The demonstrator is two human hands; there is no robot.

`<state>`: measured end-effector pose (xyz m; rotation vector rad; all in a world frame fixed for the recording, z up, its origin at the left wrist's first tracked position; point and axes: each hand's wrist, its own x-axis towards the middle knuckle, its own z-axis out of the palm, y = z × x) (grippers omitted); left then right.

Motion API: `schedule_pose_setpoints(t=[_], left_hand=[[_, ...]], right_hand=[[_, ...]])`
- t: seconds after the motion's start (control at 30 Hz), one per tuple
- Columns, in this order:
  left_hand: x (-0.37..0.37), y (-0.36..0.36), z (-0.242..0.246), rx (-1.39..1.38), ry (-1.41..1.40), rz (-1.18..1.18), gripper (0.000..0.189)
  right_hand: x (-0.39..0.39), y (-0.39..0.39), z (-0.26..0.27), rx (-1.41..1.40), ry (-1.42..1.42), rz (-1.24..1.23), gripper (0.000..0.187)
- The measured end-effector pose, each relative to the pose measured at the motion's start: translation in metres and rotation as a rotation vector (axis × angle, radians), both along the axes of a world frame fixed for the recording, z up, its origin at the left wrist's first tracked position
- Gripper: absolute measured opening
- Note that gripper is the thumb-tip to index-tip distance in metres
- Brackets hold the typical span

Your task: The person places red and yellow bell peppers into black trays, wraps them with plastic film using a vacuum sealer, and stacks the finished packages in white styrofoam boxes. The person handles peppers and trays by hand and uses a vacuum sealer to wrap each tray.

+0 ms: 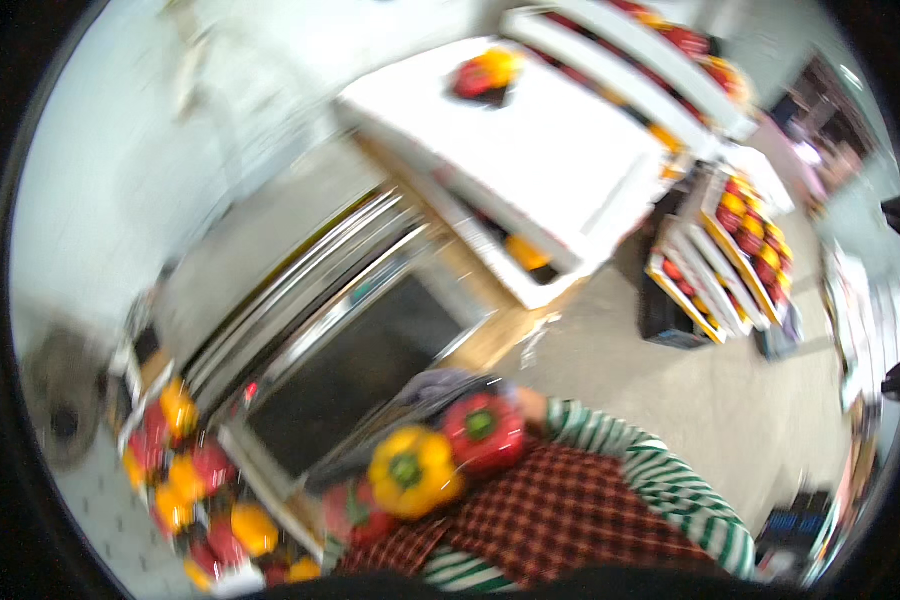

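In front of my checked apron, a dark tray (375, 450) holds two red bell peppers (484, 427) and a yellow bell pepper (414, 471) in a row, their green stems facing the camera. My right hand (531, 409), mostly hidden behind the red pepper, is at the tray's right end, below a green-and-white striped sleeve. My left hand is out of view near the other end. Just beyond the tray lies the dark plate (360, 360) of a wrapping machine (300, 292). The picture is blurred.
Red and yellow peppers (187, 480) fill a box at lower left. A white foam box (510, 165) on the wooden bench (487, 337) bears a packed tray of peppers (486, 75). More pepper crates (750, 247) are stacked at right. A person (840, 169) is far off at upper right.
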<state>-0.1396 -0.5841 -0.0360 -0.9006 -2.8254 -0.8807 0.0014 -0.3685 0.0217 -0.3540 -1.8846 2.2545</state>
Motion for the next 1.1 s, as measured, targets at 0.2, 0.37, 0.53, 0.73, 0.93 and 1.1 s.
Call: schedule_pose_setpoints(t=[0.2, 0.37, 0.53, 0.73, 0.93, 1.1], left_hand=[[0.110, 0.083, 0.064, -0.246, 0.733, -0.004, 0.010], [0.122, 0.113, 0.053, 0.056, 0.155, -0.476, 0.008], [0.158, 0.139, 0.084, 0.132, -0.086, -0.873, 0.009], [0.273, 0.243, 0.112, 0.333, -0.536, -1.394, 0.028], [0.379, 0.304, 0.087, 0.071, -0.867, -1.704, 0.035], [0.452, 0.310, 0.089, -0.104, -2.282, -0.844, 0.061]], right_hand=[[0.051, 0.022, 0.013, -0.132, 0.228, 0.125, 0.042], [0.161, 0.017, -0.008, 0.234, 0.235, -0.348, 0.035], [0.280, 0.008, -0.008, -0.900, 0.230, -0.587, 0.033], [0.430, 0.040, 0.047, -0.272, -0.418, -0.583, 0.037], [0.515, 0.022, 0.033, 0.380, -0.263, -0.861, 0.042], [0.570, 0.004, -0.022, 0.003, -0.223, -1.113, 0.034]])
